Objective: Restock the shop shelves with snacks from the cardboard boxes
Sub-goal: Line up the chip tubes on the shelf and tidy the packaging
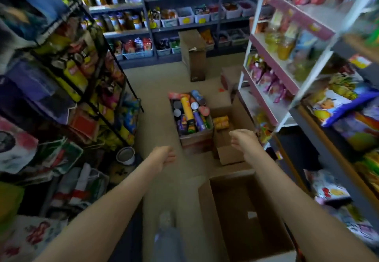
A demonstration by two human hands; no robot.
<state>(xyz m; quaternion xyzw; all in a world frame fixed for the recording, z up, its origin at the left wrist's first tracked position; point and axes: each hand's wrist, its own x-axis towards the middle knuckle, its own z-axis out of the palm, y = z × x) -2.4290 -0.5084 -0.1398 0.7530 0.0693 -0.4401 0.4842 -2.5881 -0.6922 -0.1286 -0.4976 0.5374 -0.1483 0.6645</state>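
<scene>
A cardboard box point(196, 138) full of snack tubes and cans stands on the floor in the middle of the aisle. Beside it on the right, a second open box point(242, 116) holds a few orange packs point(221, 122). Nearest me, an empty open box point(205, 200) sits at the lower right. Both my arms reach forward. My left hand point(164, 157) hangs short of the full box, fingers loosely curled, holding nothing. My right hand point(242, 137) hovers over the second box, also holding nothing.
A black wire rack point(106, 106) packed with snack bags lines the left. White-and-pink shelves point(272, 114) with jars and bags stand on the right. A tall box point(193, 57) stands before the back shelves point(184, 26). A small white pot point(125, 155) sits by the rack. My foot point(167, 218) is on the floor.
</scene>
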